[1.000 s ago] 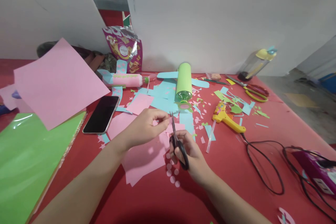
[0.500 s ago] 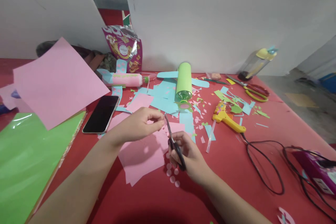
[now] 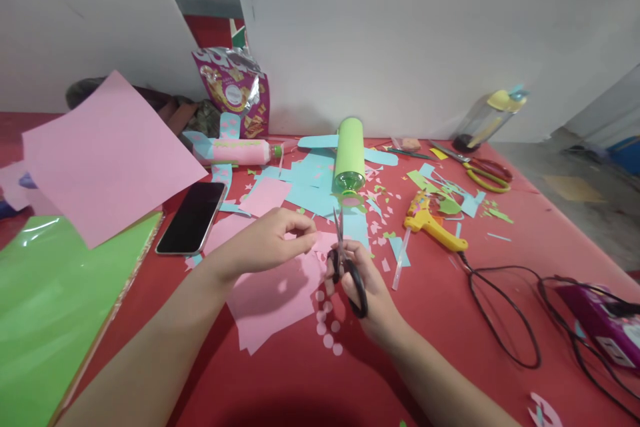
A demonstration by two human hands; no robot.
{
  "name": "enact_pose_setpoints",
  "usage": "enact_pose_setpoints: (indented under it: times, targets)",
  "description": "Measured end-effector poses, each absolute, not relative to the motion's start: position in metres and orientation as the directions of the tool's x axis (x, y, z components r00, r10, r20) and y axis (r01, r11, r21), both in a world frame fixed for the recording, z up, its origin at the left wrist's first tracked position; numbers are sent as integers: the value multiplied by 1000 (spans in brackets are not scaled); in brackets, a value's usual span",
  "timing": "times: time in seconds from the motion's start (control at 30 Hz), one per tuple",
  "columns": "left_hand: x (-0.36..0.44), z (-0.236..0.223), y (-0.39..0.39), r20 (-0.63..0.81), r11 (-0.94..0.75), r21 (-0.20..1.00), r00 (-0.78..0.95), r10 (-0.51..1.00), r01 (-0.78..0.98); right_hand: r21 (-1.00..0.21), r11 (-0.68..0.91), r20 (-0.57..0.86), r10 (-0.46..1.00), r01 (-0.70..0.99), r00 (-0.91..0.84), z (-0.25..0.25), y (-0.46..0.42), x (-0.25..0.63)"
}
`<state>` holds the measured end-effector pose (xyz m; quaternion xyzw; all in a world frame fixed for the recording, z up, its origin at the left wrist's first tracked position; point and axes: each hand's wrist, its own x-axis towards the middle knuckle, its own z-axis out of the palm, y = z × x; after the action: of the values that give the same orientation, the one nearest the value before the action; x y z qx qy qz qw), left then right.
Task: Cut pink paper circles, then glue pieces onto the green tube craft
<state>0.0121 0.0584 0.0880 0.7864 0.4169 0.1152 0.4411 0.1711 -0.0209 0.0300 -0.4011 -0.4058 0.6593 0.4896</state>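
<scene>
My right hand [image 3: 367,287] grips a pair of scissors [image 3: 341,240] with black handles, the blades pointing away from me and slightly parted. Left of the blades, my left hand [image 3: 283,240] pinches thumb and fingers together; whatever is between the tips is too small to make out. Beneath both hands lie sheets of pink paper [image 3: 273,313]. Small pink paper circles [image 3: 328,341] sit on the red table just right of those sheets. Beyond the scissors, a green paper-wrapped bottle [image 3: 351,155] with light blue wings lies on its side.
A phone [image 3: 193,219] lies left, near a green sheet [image 3: 55,307] and large pink paper [image 3: 113,163]. A pink bottle plane [image 3: 237,151] lies behind. At right are a yellow glue gun [image 3: 435,230] with its cord [image 3: 505,320], larger scissors [image 3: 480,170] and paper scraps.
The scissors have swung to the right, away from my left fingertips, and their blades have parted. My left hand stays nearly in place, still pinching.
</scene>
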Motion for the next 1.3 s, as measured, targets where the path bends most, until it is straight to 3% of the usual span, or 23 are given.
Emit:
enact_pose_setpoints:
  times: [0.13,0.4,0.73,1.1,1.3]
  targets:
    - [13,88,58,-157,-260,822,641,751,506,-899,-271,-173,941,-343,-292,29,-23,171]
    - [19,82,54,-243,-372,784,797,553,497,-882,-107,-122,992,-458,3,35,-14,168]
    - [22,71,53,-251,-408,794,855,455,450,-894,-199,-184,980,-400,-77,36,-17,170]
    - [27,77,53,-210,-379,797,804,556,470,-904,-90,-176,969,-417,173,29,-13,171]
    - [31,76,51,-225,-341,807,784,579,483,-904,-76,-177,963,-421,205,30,-13,170]
